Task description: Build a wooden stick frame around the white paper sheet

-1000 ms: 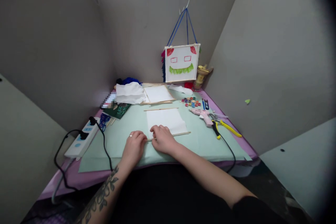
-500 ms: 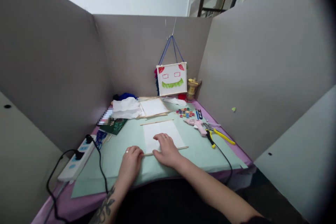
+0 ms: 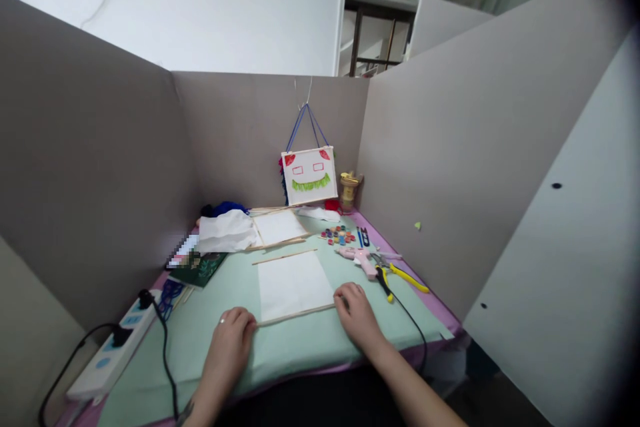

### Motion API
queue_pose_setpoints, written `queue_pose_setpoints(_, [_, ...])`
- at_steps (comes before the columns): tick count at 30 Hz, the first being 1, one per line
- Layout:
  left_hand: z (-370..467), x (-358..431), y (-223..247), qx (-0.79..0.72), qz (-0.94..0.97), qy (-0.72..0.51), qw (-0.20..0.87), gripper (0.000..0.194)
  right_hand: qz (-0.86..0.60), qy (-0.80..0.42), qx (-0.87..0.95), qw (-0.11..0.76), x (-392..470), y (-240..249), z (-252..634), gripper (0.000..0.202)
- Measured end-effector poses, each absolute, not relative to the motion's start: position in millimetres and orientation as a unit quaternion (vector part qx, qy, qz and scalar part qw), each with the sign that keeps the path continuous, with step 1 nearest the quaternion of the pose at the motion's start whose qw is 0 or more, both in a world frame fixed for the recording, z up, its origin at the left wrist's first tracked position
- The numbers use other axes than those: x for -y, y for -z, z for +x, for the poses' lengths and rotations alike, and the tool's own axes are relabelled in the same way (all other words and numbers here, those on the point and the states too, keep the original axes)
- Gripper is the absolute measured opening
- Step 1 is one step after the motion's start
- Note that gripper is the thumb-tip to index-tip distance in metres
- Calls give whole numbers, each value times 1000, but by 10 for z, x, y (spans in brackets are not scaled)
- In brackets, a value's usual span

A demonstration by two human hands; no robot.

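Note:
A white sheet (image 3: 295, 285) lies on the pale green table cover, with one thin wooden stick (image 3: 285, 257) along its far edge and another stick (image 3: 297, 314) along its near edge. My left hand (image 3: 233, 337) is closed on the left end of the near stick, a ring on one finger. At that stick's right end, my right hand (image 3: 356, 313) has its fingers curled together around the tip. Both ends of the near stick are hidden by my fingers.
Behind the sheet lie a framed white panel (image 3: 280, 227) and white cloth (image 3: 227, 231). Paint pots (image 3: 339, 235), a pink glue gun (image 3: 364, 261) and yellow-handled pliers (image 3: 409, 277) lie right. A power strip (image 3: 113, 353) is left; a decorated panel (image 3: 310, 177) hangs behind.
My right hand has moved right, from over the sheet to the near stick's right end. My left hand stays at the left end. The camera view has shifted.

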State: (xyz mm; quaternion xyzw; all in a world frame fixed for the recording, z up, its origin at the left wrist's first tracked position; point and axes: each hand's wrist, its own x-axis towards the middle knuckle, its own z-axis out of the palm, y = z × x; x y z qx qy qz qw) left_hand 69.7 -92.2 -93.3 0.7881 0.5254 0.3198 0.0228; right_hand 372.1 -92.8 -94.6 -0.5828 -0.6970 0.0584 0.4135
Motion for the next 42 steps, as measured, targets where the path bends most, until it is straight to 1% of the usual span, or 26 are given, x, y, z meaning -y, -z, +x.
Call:
queue_pose_setpoints(6, [685,907,979,-527,785,-325,26,23,-576,-64,710,399,899,997,3715,14])
queue_pose_setpoints(14, [678,892,1005,-526,781,-335,27,22,-571,-59,720,390,893,1029,3718,13])
queue_pose_setpoints(25, [730,947,954,-524,778,-346,-8,19,-563,-61,725,392,898,1034,3749,13])
queue_pose_setpoints(42, [738,974,921,-521,779,-347,-28,19,-559,-68,729,388,918,999,3731,14])
